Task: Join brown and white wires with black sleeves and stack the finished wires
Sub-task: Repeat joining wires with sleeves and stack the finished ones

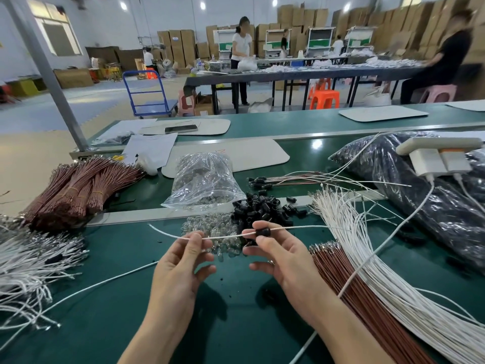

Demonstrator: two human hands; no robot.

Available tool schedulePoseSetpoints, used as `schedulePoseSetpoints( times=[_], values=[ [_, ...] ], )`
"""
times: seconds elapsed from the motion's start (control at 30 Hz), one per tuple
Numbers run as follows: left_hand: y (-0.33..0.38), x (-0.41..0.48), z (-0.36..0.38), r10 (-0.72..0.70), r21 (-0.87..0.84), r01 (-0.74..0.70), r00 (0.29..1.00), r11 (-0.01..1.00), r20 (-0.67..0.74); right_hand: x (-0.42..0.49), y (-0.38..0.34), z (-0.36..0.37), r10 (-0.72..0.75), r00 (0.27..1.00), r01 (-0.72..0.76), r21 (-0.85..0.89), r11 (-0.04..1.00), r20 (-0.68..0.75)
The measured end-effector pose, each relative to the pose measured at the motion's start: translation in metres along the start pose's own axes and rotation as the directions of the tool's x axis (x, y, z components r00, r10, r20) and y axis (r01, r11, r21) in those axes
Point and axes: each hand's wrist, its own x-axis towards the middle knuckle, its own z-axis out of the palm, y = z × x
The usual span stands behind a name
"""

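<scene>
While left hand (181, 266) pinches wire (168, 234) | right hand (284, 258) apparently pinches black sleeve (263, 231) | paper (152, 149) illegible

Green bench (118, 271) — brown wire bundles (78, 190), black sleeves (262, 208)

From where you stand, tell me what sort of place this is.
Probably a factory assembly floor: bundled brown wires and a pile of black sleeves on a green workbench, with stacked cardboard boxes behind.

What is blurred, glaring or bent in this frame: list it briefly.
Head view: the left hand, right hand, white wire and black sleeve are sharp; the seated person and cartons at top right are smeared; a lamp reflection glares on the green belt; the wide lens tilts the grey post.
</scene>
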Motion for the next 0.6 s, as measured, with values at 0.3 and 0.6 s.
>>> schedulePoseSetpoints(
  times=[0.3,0.6],
  values=[
    [-0.007,-0.010,0.005,0.101,0.231,-0.133,0.985,0.964,0.142,-0.003,0.001,0.006,0.013,1.000,-0.012,-0.027,1.000,0.027],
    [-0.013,-0.015,0.005,0.277,0.494,-0.434,0.891,0.753,0.360,-0.003,0.001,0.009,0.083,0.995,-0.088,0.107,0.990,0.053]
  ],
)
